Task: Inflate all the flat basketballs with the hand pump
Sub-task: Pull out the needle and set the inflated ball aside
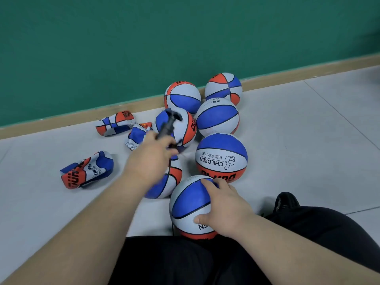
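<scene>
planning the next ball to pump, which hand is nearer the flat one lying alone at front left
Left. The left hand, gripping the pump, is just right of that flat ball; the right hand holds a round ball farther right.

Our left grip (151, 159) holds the hand pump (165, 127); our right grip (223, 208) holds an inflated basketball (190, 202); flat basketballs (87, 170) lie on the floor (298, 140).

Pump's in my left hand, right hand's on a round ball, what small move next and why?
Probably release the round ball and move your right hand to the closest flat ball: the round one looks full, three lie crumpled, your left hand grips the pump.
</scene>
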